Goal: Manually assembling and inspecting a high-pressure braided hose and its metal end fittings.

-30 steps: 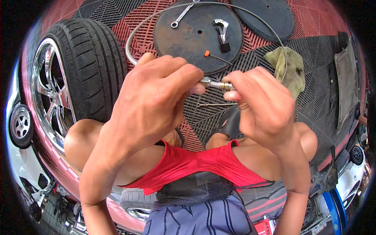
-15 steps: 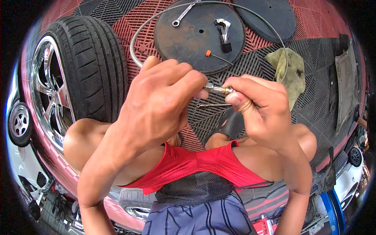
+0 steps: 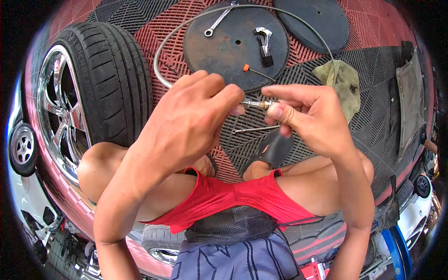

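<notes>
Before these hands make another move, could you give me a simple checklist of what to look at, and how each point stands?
1. Left hand gripping the metal fitting: ok, its fingers close on one end.
2. Right index finger on the fitting: not ok, it is raised clear, with the thumb at the other end.
3. Fitting in sight: ok, its middle shows between the hands.
4. Parts of the fitting tight: cannot tell.
5. Both ends of the grey hose in view: not ok, it passes behind the hands.
6. Wrench lying on the round dark disc: ok.
</notes>
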{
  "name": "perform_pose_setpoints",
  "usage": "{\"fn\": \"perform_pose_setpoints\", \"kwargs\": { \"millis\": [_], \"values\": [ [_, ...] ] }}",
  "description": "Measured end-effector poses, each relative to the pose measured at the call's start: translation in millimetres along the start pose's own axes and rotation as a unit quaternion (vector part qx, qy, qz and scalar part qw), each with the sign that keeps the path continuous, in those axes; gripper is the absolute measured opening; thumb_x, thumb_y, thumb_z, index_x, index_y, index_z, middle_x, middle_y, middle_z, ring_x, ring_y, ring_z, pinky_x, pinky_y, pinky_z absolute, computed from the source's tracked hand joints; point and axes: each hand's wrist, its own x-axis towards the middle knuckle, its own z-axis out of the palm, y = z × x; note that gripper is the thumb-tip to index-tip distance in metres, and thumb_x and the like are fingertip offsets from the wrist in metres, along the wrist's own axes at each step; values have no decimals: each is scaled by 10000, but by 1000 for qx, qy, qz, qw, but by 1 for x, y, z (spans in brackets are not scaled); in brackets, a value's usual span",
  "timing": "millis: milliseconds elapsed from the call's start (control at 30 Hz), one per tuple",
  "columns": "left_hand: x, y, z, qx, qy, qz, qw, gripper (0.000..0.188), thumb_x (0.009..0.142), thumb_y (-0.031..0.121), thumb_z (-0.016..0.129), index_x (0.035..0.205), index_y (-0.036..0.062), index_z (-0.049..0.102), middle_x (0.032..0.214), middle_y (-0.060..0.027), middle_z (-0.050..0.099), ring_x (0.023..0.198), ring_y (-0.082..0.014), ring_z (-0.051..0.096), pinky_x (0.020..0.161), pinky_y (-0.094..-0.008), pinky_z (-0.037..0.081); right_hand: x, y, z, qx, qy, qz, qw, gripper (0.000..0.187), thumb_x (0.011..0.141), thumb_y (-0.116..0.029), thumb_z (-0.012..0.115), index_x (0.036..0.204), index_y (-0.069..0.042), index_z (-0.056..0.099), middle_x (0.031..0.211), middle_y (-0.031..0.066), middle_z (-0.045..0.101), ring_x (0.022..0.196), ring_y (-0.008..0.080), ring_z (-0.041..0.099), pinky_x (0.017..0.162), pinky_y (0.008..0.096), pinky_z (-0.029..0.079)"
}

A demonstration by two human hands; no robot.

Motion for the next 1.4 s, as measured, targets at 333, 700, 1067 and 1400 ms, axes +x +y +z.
{"fn": "perform_pose_setpoints", "kwargs": {
  "millis": [333, 700, 1067, 1400],
  "values": [
    [-8, 3, -2, 4, -42, -13, 999, 250, 703, 48, 623, 941, 75, 552, 728, -60, 551, 696, -294, 569, 654, -410, 443, -14, 5, 12, -191, 24, -185, 964, 258, 824, 42, 619, 1081, 47, 648, 774, 161, 617, 647, 265, 623, 587, 319, 487],
    [-20, 5, 9, 5, -80, -13, 997, 232, 719, 131, 674, 887, 71, 526, 663, -66, 513, 573, -270, 571, 480, -378, 447, -16, 20, 10, -370, 20, -358, 857, 319, 682, 88, 637, 983, 39, 544, 759, 131, 545, 698, 290, 602, 605, 379, 503],
    [-27, 0, 28, 32, -134, 53, 989, 160, 828, 224, 600, 796, 97, 507, 575, -31, 510, 455, -202, 595, 352, -355, 440, -21, 49, 13, -177, -65, -224, 956, 186, 765, 105, 559, 941, 71, 606, 690, 158, 597, 578, 269, 607, 529, 353, 493],
    [-26, -3, 36, 66, -91, 79, 991, 187, 755, 198, 639, 737, 91, 486, 540, 8, 403, 415, -126, 541, 320, -306, 402, -10, 36, 8, -29, -151, 52, 987, 103, 864, -43, 564, 818, 29, 622, 587, 122, 585, 516, 210, 576, 519, 341, 450]
  ]
}}
